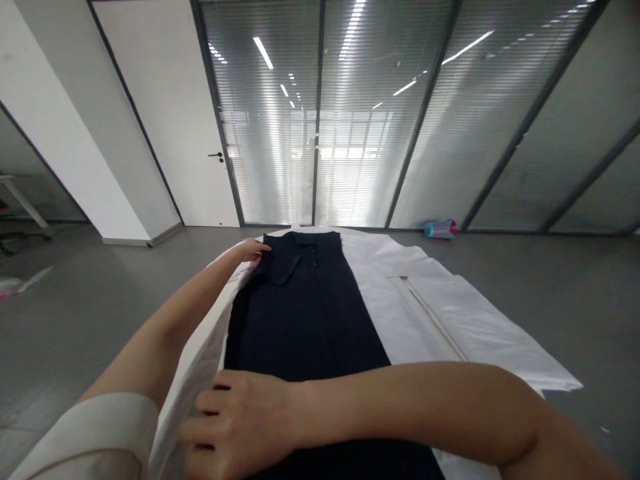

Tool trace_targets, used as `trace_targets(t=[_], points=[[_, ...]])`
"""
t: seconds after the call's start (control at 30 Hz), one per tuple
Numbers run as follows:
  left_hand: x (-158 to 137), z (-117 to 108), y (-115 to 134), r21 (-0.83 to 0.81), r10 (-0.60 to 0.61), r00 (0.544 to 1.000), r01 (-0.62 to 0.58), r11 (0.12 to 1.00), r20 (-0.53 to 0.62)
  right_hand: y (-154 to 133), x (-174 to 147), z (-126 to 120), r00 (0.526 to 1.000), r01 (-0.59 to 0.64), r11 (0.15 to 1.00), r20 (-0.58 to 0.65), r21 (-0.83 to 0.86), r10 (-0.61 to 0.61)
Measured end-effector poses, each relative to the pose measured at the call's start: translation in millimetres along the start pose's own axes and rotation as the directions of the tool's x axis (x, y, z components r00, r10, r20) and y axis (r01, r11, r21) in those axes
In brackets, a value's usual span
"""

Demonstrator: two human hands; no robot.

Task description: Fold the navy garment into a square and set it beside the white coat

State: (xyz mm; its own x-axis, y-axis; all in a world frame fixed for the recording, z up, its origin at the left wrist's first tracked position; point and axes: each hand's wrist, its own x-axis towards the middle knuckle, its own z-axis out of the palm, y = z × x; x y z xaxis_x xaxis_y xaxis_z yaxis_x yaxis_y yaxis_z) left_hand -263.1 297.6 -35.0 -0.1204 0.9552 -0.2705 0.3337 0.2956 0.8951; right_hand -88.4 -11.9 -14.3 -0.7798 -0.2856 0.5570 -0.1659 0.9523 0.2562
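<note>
Head view, looking forward and down. Dark navy garment [310,320] laid flat and lengthwise, running from six o'clock up to twelve o'clock, narrow and long, smooth with few creases. Fine faint vertical stripes just visible in the cloth. At the far end, a collar-like band with a small flap turned down at about eleven o'clock and what looks like a button near the middle; too small to be sure. Left edge of the dark cloth slightly lifted and shadowed, right edge straight and sharp against pale fabric.

Underneath, a white sheet [450,313] spread wider than the garment, reaching out to three o'clock, with a folded seam running diagonally across it and a corner pointing toward four o'clock.

Left hand [253,250] stretched far out to eleven o'clock, fingers gently curled, fingertips touching the top left corner of the navy garment where it meets the white cloth; whether anything is pinched cannot be told. Cream sleeve [95,433] pushed up on that arm at eight o'clock.

Right hand [237,420] crossed over to seven o'clock, palm down, fingers bent and spread on the near left edge of the garment, fingertips pressing into the white fabric beside it; a true grip not clear.

Beyond, grey floor, a white door [175,120] at eleven o'clock, glass wall with blinds [350,113] at twelve, and a small turquoise bottle [440,229] on the floor at one o'clock.
</note>
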Motion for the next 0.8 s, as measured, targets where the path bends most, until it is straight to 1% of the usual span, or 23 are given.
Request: trace_targets(t=[0.07, 0.17, 0.27, 0.33, 0.4, 0.47, 0.53, 0.6, 0.63, 0.7, 0.8], points=[[2.6, 7.2, -0.5, -0.010, 0.029, 0.999, -0.029, 1.000, -0.026, -3.5, -10.5, -20.7, 0.999, -0.045, 0.999, -0.011, -0.013, 0.045], [6.6, 22.9, 3.0, -0.013, 0.099, 0.989, -0.101, 0.995, -0.107, -14.2, -28.9, -48.8, 0.994, -0.107, 0.992, -0.011, -0.060, 0.106], [12.0, 47.2, 14.3, 0.002, 0.180, 0.964, -0.184, 0.983, -0.197, -29.1, -48.7, -63.4, 0.981, -0.193, 0.978, 0.004, -0.084, 0.194], [16.8, 68.6, 23.7, 0.035, 0.224, 0.947, -0.222, 0.974, -0.232, -38.7, -61.7, -64.7, 0.972, -0.237, 0.969, -0.009, -0.077, 0.237], [22.2, 92.0, 31.1, 0.087, 0.260, 0.935, -0.246, 0.965, -0.240, -46.8, -74.1, -62.1, 0.964, -0.262, 0.963, -0.061, -0.069, 0.258], [27.7, 113.9, 34.0, 0.157, 0.288, 0.931, -0.257, 0.954, -0.226, -53.3, -85.8, -59.0, 0.948, -0.301, 0.951, -0.132, -0.074, 0.289], [32.3, 131.0, 32.2, 0.236, 0.308, 0.930, -0.259, 0.937, -0.201, -58.5, -96.5, -57.0, 0.920, -0.365, 0.928, -0.184, -0.079, 0.346], [35.6, 141.5, 27.9, 0.312, 0.320, 0.931, -0.256, 0.915, -0.177, -63.0, -106.5, -55.5, 0.891, -0.424, 0.903, -0.212, -0.072, 0.401], [36.7, 144.3, 25.8, 0.345, 0.327, 0.930, -0.255, 0.903, -0.169, -65.1, -111.3, -54.3, 0.884, -0.440, 0.896, -0.208, -0.065, 0.419], [38.1, 146.3, 23.2, 0.400, 0.342, 0.926, -0.257, 0.880, -0.160, -68.6, -120.2, -50.3, 0.892, -0.435, 0.899, -0.160, -0.043, 0.424], [39.5, 145.1, 24.8, 0.458, 0.364, 0.919, -0.262, 0.850, -0.150, -72.0, -130.6, -41.4, 0.921, -0.385, 0.923, -0.071, 0.004, 0.384]])
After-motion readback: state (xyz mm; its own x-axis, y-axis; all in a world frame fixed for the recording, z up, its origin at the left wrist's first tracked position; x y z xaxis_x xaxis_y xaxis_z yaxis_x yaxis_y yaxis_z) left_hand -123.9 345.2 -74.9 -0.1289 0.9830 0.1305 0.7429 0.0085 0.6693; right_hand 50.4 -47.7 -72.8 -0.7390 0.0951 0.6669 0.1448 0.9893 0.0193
